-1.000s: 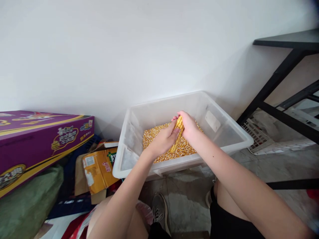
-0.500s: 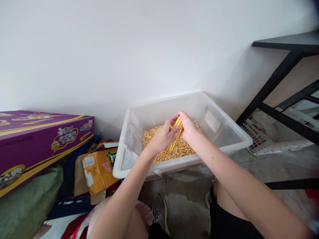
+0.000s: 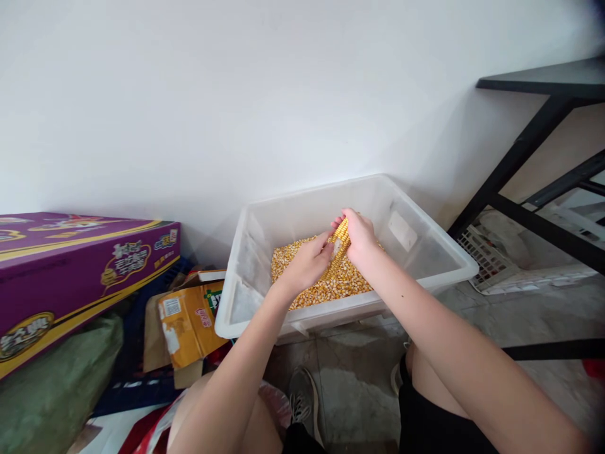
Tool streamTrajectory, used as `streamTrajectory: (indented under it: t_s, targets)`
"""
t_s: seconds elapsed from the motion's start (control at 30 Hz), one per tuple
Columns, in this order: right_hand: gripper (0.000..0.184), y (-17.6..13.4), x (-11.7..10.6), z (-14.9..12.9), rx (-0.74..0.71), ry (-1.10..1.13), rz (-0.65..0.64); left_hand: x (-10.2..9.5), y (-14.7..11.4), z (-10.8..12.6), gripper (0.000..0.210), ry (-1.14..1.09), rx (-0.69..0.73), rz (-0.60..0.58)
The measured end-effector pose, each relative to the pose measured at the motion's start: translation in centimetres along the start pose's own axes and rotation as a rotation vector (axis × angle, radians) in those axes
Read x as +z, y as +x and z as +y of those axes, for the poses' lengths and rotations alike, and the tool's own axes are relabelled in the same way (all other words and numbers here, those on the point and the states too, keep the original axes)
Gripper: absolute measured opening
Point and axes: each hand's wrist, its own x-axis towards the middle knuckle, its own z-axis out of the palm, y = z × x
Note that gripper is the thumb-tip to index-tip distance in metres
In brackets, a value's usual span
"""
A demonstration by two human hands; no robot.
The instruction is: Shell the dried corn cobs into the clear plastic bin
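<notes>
A yellow corn cob (image 3: 341, 244) is held tilted above the loose corn kernels (image 3: 326, 291) in a translucent plastic tub (image 3: 265, 318). My left hand (image 3: 309, 260) grips the cob's lower part from the left, its thumb on the rows of kernels. Around the upper end, my right hand (image 3: 358, 234) is closed from the right, hiding part of the cob. Near my left thumb a pale patch shows on the cob, where kernels seem to be gone.
At left stand a purple carton (image 3: 94, 258), a torn orange box (image 3: 191, 325) and a green sack (image 3: 66, 384). A black-framed table (image 3: 513, 151) and a white basket (image 3: 501, 268) are at right. A white wall (image 3: 236, 101) rises behind the tub.
My right hand has shifted slightly right and my left thumb has moved down along the cob. A pale patch on the cob now shows. Both hands keep hold of it.
</notes>
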Motion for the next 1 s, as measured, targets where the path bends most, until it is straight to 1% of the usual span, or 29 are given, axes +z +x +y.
streamTrajectory:
  t_s: [0.1,0.23,0.37,0.53,0.6,0.63,0.7,0.73,0.8,0.83,0.9,1.0]
  targets:
    - [0.015,0.1,0.0,0.1,0.004,-0.015,-0.005,0.1,-0.1,0.5,0.047,0.079,-0.022,0.029]
    - [0.014,0.1,-0.2,0.5,0.029,0.001,-0.054,0.2,0.0,0.6,0.050,0.198,-0.044,0.094]
    - [0.013,0.0,-0.2,0.4,0.027,0.004,-0.050,0.2,0.1,0.4,0.043,0.188,-0.008,0.081]
    - [0.012,0.0,0.1,0.1,-0.041,-0.014,-0.042,0.0,0.0,0.2,0.043,0.172,0.011,0.076]
    - [0.012,0.3,0.0,0.1,-0.088,-0.041,-0.036,-0.1,-0.1,0.2,0.040,0.161,0.013,0.106]
    - [0.012,0.5,-0.1,0.1,-0.128,-0.065,-0.030,-0.1,-0.1,0.1,0.037,0.159,0.016,0.142]
    - [0.015,0.6,-0.2,-0.1,-0.264,-0.137,-0.016,0.0,-0.1,0.0,0.029,0.169,0.035,0.215]
    - [0.018,0.6,-0.2,-0.2,-0.348,-0.177,-0.012,0.0,-0.1,0.0,0.025,0.179,0.058,0.227]
    - [0.021,0.2,-0.2,-0.6,-0.498,-0.239,-0.016,0.3,-0.2,0.0,0.023,0.212,0.118,0.196]
    - [0.022,-0.1,-0.2,-0.8,-0.548,-0.254,-0.019,0.4,-0.3,0.1,0.023,0.237,0.147,0.171]
    - [0.023,-0.6,0.0,-1.3,-0.591,-0.254,-0.016,0.7,-0.3,0.1,0.023,0.303,0.167,0.157]
    - [0.024,-0.8,0.2,-1.9,-0.576,-0.218,0.010,0.9,-0.4,0.2,0.019,0.426,0.126,0.193]
